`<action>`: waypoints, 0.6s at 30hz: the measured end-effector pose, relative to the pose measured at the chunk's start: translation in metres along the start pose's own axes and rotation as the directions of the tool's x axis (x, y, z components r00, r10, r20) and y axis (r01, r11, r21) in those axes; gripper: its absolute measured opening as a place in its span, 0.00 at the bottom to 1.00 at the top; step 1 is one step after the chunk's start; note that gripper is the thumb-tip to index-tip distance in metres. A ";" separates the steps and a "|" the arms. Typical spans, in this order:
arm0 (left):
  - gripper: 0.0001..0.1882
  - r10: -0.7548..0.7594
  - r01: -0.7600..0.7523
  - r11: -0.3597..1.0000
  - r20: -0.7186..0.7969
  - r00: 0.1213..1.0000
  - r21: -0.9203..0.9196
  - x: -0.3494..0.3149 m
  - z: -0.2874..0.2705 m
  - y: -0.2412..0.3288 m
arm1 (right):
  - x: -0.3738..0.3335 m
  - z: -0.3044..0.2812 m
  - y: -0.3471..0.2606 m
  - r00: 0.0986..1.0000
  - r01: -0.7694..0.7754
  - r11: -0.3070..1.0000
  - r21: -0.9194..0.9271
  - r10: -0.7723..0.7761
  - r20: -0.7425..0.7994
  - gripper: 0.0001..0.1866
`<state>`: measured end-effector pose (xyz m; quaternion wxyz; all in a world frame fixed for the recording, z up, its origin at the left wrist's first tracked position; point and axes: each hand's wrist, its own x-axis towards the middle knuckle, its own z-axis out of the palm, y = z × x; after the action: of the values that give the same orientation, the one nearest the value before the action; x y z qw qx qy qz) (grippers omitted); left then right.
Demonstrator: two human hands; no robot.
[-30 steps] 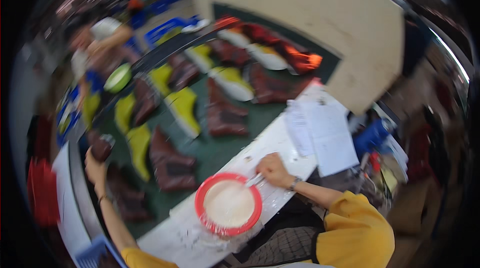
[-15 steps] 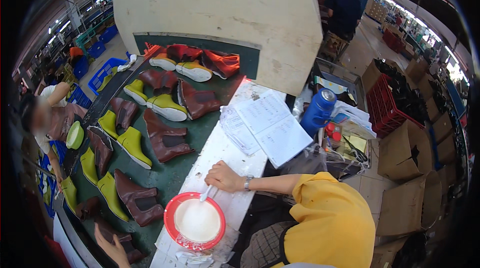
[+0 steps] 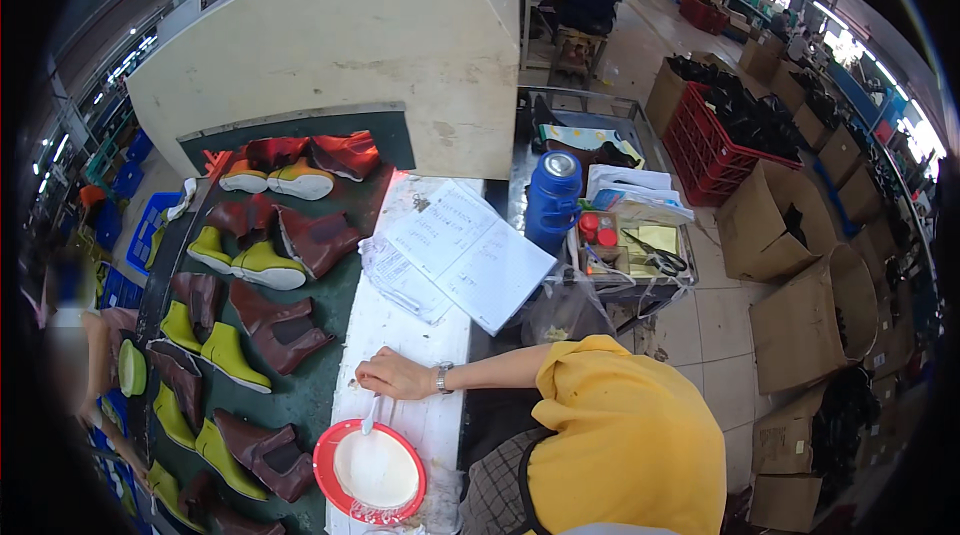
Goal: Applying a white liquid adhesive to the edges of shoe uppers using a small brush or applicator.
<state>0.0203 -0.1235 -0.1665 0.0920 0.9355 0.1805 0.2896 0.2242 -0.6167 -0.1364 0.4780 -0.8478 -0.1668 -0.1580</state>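
Observation:
My right hand (image 3: 396, 375) is closed on the handle of a small brush (image 3: 369, 415). The brush's whitened end sits at the far rim of a red bowl (image 3: 325, 488) that has white paste (image 3: 375, 470) in it. My left hand is out of the picture. Left of the bowl, brown ankle boot uppers (image 3: 275, 327) and yellow-green shoe shells (image 3: 235, 357) lie in rows on a dark green belt (image 3: 330, 400). The nearest of them are cut off by the lower edge.
Papers (image 3: 470, 255) lie on the white ledge (image 3: 400, 335). Beyond my arm stand a blue flask (image 3: 553, 203) and a tray with scissors (image 3: 655, 253). A cream hood (image 3: 330, 55) spans the belt's far end. Cardboard boxes (image 3: 800, 325) line the right; a co-worker's arm (image 3: 125, 450) reaches in from the left.
The view has turned, so the belt and bowl sit further left. My left hand has gone out of view. My right hand still holds the brush, now more upright at the bowl's rim.

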 end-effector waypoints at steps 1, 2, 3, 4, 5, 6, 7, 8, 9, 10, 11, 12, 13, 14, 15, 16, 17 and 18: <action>0.16 0.035 -0.036 0.999 -0.012 0.999 -0.010 0.003 -0.003 0.008 | -0.001 0.000 0.001 1.000 -0.012 1.000 -0.020 0.012 -0.004 0.12; 0.16 0.067 -0.067 0.998 -0.026 0.997 -0.019 0.006 -0.005 0.017 | -0.002 -0.001 0.003 1.000 -0.020 0.999 -0.041 0.019 -0.006 0.12; 0.16 0.051 -0.051 0.999 -0.031 0.998 -0.009 0.011 -0.011 0.028 | -0.002 -0.001 0.001 1.000 -0.009 0.999 -0.033 0.010 0.010 0.12; 0.16 0.031 -0.031 0.999 0.000 1.000 -0.018 0.016 -0.018 0.041 | -0.002 -0.002 0.000 1.000 0.001 0.997 -0.071 -0.001 0.001 0.12; 0.15 0.011 -0.010 1.000 0.031 0.999 -0.027 0.019 -0.022 0.045 | -0.002 -0.003 -0.002 1.000 0.013 0.994 -0.110 -0.014 -0.007 0.12; 0.15 -0.020 0.021 1.000 0.038 0.999 -0.017 0.019 -0.022 0.040 | -0.002 -0.004 -0.003 1.000 0.006 0.991 -0.134 -0.006 -0.001 0.13; 0.15 -0.044 0.045 0.999 0.030 0.999 -0.010 0.019 -0.022 0.038 | -0.002 -0.004 -0.006 1.000 0.023 0.991 -0.129 -0.021 0.019 0.13; 0.15 -0.053 0.054 0.998 0.025 0.998 -0.039 0.018 -0.021 0.037 | -0.002 -0.005 -0.009 1.000 0.001 0.989 -0.149 0.002 0.022 0.13; 0.16 -0.061 0.062 0.996 0.020 0.998 -0.068 0.017 -0.021 0.036 | -0.002 -0.006 -0.011 0.999 -0.022 0.985 -0.170 0.026 0.023 0.13; 0.16 -0.085 0.086 0.994 0.014 0.996 -0.062 0.017 -0.017 0.033 | -0.002 -0.009 -0.014 0.996 -0.055 0.985 -0.164 0.066 0.063 0.12; 0.16 -0.060 0.060 0.998 0.015 0.998 -0.008 0.017 -0.014 0.028 | -0.001 -0.007 -0.015 0.995 -0.040 0.986 -0.159 0.054 0.085 0.12; 0.16 -0.034 0.033 0.998 0.020 0.999 0.050 0.016 -0.015 0.024 | -0.001 -0.005 -0.015 0.997 -0.038 0.988 -0.149 0.048 0.062 0.13; 0.16 -0.062 0.061 0.996 0.018 0.998 0.062 0.016 -0.020 0.028 | -0.002 -0.002 -0.015 0.998 -0.036 0.990 -0.139 0.042 0.046 0.14; 0.18 -0.099 0.096 0.994 0.074 0.992 0.042 0.019 -0.028 0.039 | 0.000 -0.001 -0.016 0.998 -0.035 0.990 -0.135 0.043 0.052 0.12; 0.22 -0.138 0.135 0.990 0.131 0.982 0.028 0.020 -0.036 0.044 | 0.002 0.000 -0.016 0.996 -0.024 0.992 -0.121 0.034 0.087 0.12; 0.23 -0.157 0.155 0.987 0.132 0.979 0.031 0.016 -0.036 0.036 | 0.003 0.001 -0.016 0.996 -0.045 0.989 -0.141 0.055 0.071 0.11; 0.25 -0.188 0.184 0.982 0.134 0.973 0.043 0.008 -0.027 0.023 | 0.003 0.003 -0.016 0.995 -0.064 0.986 -0.157 0.075 0.068 0.11; 0.24 -0.164 0.167 0.986 0.126 0.978 -0.006 0.004 -0.017 0.009 | 0.002 0.006 -0.013 0.998 -0.047 0.986 -0.162 0.053 0.032 0.10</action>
<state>0.0157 -0.1288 -0.1484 0.1346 0.9327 0.2492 0.2233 0.2213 -0.6049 -0.1287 0.4087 -0.8902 -0.1410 -0.1435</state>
